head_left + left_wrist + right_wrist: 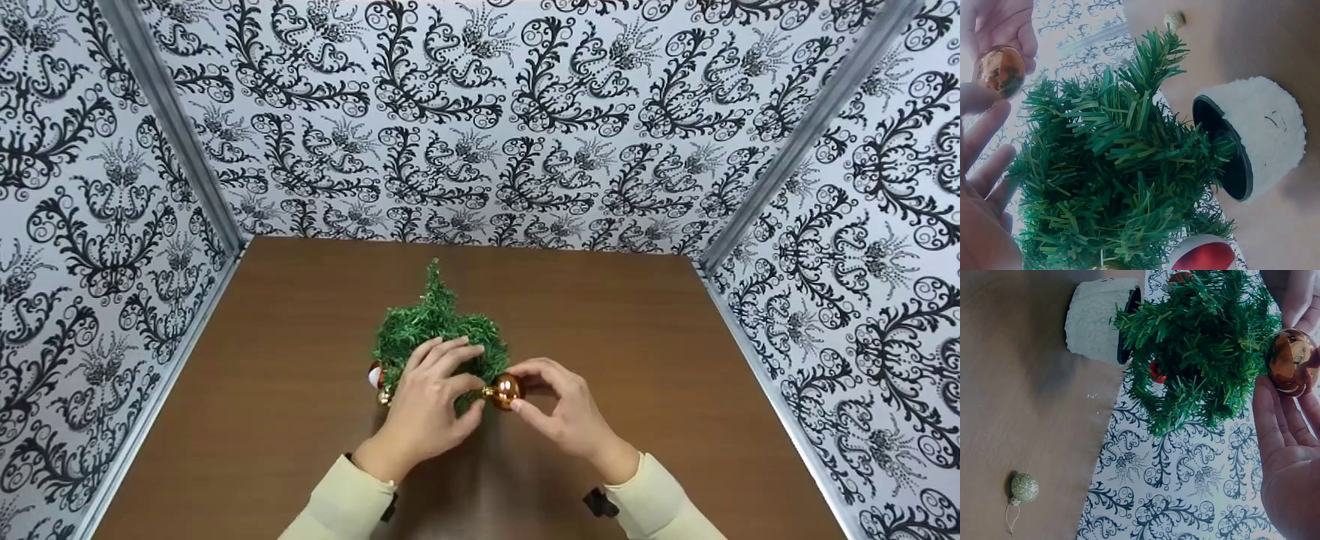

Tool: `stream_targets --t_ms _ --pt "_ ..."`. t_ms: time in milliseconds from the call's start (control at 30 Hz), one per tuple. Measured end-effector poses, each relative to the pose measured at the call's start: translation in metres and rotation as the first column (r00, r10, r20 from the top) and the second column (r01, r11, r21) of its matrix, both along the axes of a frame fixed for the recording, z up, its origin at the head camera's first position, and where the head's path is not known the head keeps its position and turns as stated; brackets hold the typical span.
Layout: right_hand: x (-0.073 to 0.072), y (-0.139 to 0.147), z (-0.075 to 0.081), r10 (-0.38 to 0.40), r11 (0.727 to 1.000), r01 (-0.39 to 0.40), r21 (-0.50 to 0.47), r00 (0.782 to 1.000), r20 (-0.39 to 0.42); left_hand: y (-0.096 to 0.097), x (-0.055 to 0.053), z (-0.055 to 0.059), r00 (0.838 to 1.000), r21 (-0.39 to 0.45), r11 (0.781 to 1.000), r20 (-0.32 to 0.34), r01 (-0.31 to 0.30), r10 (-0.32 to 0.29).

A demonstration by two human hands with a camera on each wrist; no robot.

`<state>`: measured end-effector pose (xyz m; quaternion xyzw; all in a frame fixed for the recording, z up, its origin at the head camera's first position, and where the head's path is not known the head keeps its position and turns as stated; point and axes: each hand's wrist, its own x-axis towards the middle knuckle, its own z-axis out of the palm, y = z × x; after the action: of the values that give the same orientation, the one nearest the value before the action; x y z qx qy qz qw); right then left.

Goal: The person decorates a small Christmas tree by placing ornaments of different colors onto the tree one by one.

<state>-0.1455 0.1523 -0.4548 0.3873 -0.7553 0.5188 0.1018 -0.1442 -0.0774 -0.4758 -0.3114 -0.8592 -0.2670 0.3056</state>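
A shiny copper-coloured Christmas bauble (508, 390) is held in front of a small green artificial Christmas tree (431, 319). My right hand (562, 409) grips the bauble's round side between thumb and fingers. At the bauble's gold cap (488, 391), the thumb and forefinger of my left hand (431, 401) pinch together, its other fingers extended over the branches. Whether they hold the cap or its loop cannot be made out. The tree stands in a white fuzzy pot (1269, 132), which the head view hides.
A red and white ornament (376, 375) and a small gold ball (385, 397) show on the tree's left side. On the brown table (615, 322) lies a glittery gold bauble (1025, 487) with a string loop. Patterned walls (480, 150) enclose the table at the back and sides.
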Motion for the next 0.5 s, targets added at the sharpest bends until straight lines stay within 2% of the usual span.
stream_targets --t_ms 233,500 --pt "0.002 -0.001 -0.004 -0.004 1.000 0.005 -0.022 1.000 0.017 0.000 0.003 0.003 1.000 -0.034 0.999 0.018 -0.018 0.018" --pt "0.004 0.000 -0.014 -0.038 0.999 0.039 -0.037 0.999 0.013 -0.005 0.003 0.004 0.998 -0.053 0.998 -0.061 -0.020 0.016"
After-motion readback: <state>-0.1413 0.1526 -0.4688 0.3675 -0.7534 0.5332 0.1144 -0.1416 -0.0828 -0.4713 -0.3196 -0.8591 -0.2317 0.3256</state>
